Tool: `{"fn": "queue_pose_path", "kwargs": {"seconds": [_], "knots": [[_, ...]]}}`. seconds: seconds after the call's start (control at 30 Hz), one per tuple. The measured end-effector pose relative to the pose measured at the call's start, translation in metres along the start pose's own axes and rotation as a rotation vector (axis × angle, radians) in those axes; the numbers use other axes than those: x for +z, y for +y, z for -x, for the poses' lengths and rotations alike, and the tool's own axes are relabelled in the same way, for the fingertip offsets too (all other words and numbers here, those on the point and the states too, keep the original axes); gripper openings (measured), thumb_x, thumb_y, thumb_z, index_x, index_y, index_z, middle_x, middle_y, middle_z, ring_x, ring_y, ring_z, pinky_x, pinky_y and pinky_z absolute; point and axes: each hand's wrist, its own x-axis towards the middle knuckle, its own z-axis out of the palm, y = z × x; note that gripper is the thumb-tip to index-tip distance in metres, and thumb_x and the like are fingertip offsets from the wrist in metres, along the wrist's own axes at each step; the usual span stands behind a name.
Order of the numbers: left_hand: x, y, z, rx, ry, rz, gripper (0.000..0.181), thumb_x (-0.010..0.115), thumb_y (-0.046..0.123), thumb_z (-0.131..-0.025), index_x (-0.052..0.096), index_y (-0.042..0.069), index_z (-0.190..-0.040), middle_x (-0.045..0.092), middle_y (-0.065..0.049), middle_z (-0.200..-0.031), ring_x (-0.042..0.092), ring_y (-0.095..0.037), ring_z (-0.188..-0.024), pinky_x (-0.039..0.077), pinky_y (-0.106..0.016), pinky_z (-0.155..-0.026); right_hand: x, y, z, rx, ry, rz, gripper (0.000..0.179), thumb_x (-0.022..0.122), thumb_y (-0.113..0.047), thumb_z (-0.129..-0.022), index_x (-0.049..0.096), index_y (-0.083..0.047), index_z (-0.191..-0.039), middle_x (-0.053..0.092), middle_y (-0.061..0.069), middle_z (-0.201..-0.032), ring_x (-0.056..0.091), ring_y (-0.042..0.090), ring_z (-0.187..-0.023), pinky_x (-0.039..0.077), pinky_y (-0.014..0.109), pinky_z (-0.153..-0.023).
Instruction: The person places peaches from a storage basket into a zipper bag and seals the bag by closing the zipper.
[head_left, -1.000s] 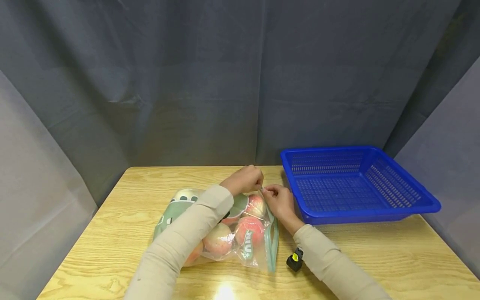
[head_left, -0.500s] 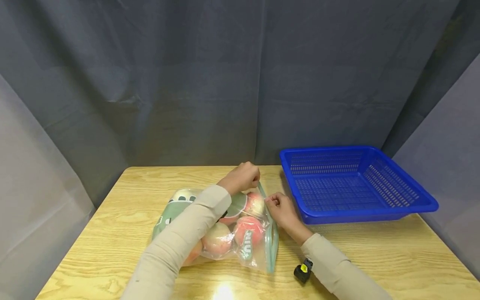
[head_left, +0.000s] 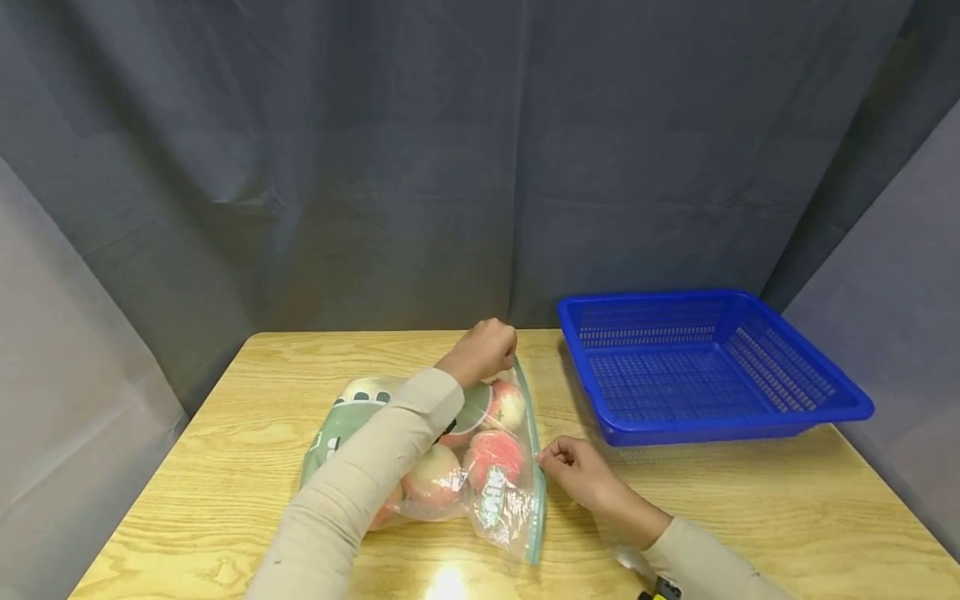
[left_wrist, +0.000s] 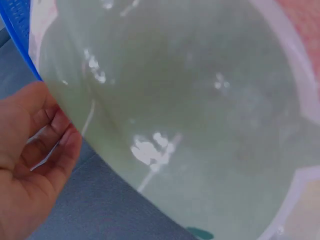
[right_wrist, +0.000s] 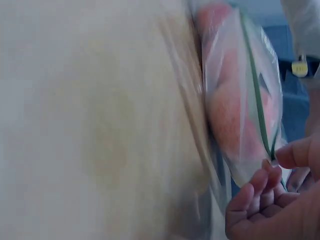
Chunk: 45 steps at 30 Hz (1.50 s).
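Note:
A clear zip bag (head_left: 337, 432) with a green print lies on the table, several peaches (head_left: 495, 458) inside it. My left hand (head_left: 483, 348) grips the far end of the bag's green zip strip (head_left: 531, 417); the left forearm crosses over the bag. In the left wrist view the fingers of that hand (left_wrist: 40, 150) curl at the edge of the print. About midway along the strip, thumb and finger of my right hand (head_left: 583, 477) pinch it. The right wrist view shows a small pale piece, perhaps the zip slider (right_wrist: 270, 162), between those fingertips.
A blue plastic basket (head_left: 716, 429) with perforated sides stands at the back right of the wooden table (head_left: 225, 467). Behind the table hangs a dark grey curtain (head_left: 375, 167), with lighter panels at both sides.
My right hand has slid along the strip from the far end towards the near side. The strip's two edges, apart before, now lie together. My left hand stays at the far corner.

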Motion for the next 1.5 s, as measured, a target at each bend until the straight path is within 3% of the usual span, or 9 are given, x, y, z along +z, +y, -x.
{"fn": "queue_pose_path", "kwargs": {"seconds": [0.17, 0.43, 0.57, 0.83, 1.03, 1.17, 1.3, 1.37, 1.5], "knots": [[0.001, 0.000, 0.000, -0.007, 0.024, 0.014, 0.039, 0.057, -0.005, -0.078, 0.038, 0.016, -0.051, 0.030, 0.004, -0.051, 0.031, -0.011, -0.052, 0.024, -0.019, -0.047, 0.003, 0.004, 0.027, 0.029, -0.186, -0.108, 0.020, 0.054, -0.016, -0.097, 0.057, 0.003, -0.092, 0.043, -0.001, -0.064, 0.037, 0.009, -0.054, 0.032, 0.014, -0.044], [0.002, -0.005, -0.001, -0.057, 0.079, -0.020, 0.035, 0.060, -0.003, -0.079, 0.044, 0.015, -0.053, 0.040, 0.002, -0.056, 0.041, -0.015, -0.060, 0.040, -0.025, -0.053, 0.005, 0.006, 0.052, 0.083, -0.364, -0.190, 0.020, 0.057, -0.018, -0.096, 0.056, 0.000, -0.086, 0.042, -0.004, -0.062, 0.035, 0.008, -0.052, 0.027, 0.014, -0.043], [0.004, -0.009, -0.001, -0.086, 0.105, -0.052, 0.030, 0.063, 0.000, -0.080, 0.051, 0.013, -0.056, 0.051, 0.000, -0.063, 0.051, -0.018, -0.067, 0.052, -0.032, -0.062, 0.001, 0.007, 0.055, 0.068, -0.396, -0.175, 0.019, 0.057, -0.017, -0.095, 0.057, -0.001, -0.087, 0.042, -0.005, -0.062, 0.034, 0.007, -0.051, 0.031, 0.015, -0.045], [0.010, -0.015, 0.003, -0.093, 0.137, -0.056, 0.024, 0.063, 0.000, -0.082, 0.062, 0.009, -0.060, 0.065, -0.007, -0.070, 0.062, -0.022, -0.070, 0.056, -0.034, -0.064, -0.008, 0.008, 0.044, -0.036, -0.511, -0.190, 0.020, 0.054, -0.011, -0.097, 0.055, 0.006, -0.088, 0.046, -0.004, -0.066, 0.037, 0.003, -0.051, 0.032, 0.011, -0.045], [0.005, -0.023, 0.013, -0.218, 0.003, -0.025, 0.026, 0.055, 0.006, -0.093, 0.062, 0.011, -0.068, 0.063, -0.005, -0.075, 0.053, -0.018, -0.068, 0.044, -0.029, -0.051, -0.021, 0.003, 0.033, -0.082, -0.563, -0.113, 0.017, 0.053, -0.010, -0.096, 0.054, 0.005, -0.088, 0.050, 0.000, -0.069, 0.047, 0.008, -0.058, 0.042, 0.017, -0.051], [-0.010, -0.041, 0.027, -0.317, -0.166, -0.001, 0.024, 0.048, 0.009, -0.098, 0.066, 0.009, -0.083, 0.065, -0.009, -0.094, 0.059, -0.022, -0.085, 0.050, -0.032, -0.063, -0.031, -0.005, 0.018, -0.069, -0.494, -0.081, 0.022, 0.052, -0.012, -0.096, 0.052, 0.009, -0.103, 0.055, 0.007, -0.076, 0.051, 0.015, -0.065, 0.050, 0.025, -0.055], [-0.018, -0.083, 0.043, -0.371, -0.365, 0.048, 0.033, 0.041, 0.008, -0.099, 0.063, 0.007, -0.123, 0.057, -0.013, -0.131, 0.050, -0.031, -0.125, 0.046, -0.041, -0.103, -0.034, -0.009, -0.001, -0.010, -0.357, -0.136, 0.041, 0.050, -0.015, -0.097, 0.041, 0.014, -0.125, 0.059, 0.013, -0.093, 0.057, 0.021, -0.078, 0.055, 0.033, -0.064], [-0.014, -0.113, 0.053, -0.333, -0.411, 0.076, 0.038, 0.040, 0.007, -0.098, 0.058, 0.008, -0.131, 0.053, -0.012, -0.137, 0.045, -0.033, -0.130, 0.042, -0.042, -0.108, -0.032, -0.009, -0.008, 0.029, -0.300, -0.172, 0.047, 0.051, -0.015, -0.097, 0.037, 0.014, -0.131, 0.060, 0.013, -0.097, 0.058, 0.023, -0.082, 0.056, 0.035, -0.068], [-0.016, -0.146, 0.081, -0.339, -0.462, 0.143, 0.049, 0.042, -0.005, -0.086, 0.056, 0.003, -0.132, 0.052, -0.016, -0.137, 0.046, -0.035, -0.128, 0.043, -0.043, -0.107, -0.027, -0.005, -0.017, 0.060, -0.242, -0.180, 0.045, 0.050, -0.017, -0.097, 0.040, 0.014, -0.129, 0.060, 0.011, -0.094, 0.060, 0.022, -0.082, 0.058, 0.039, -0.073]]}}
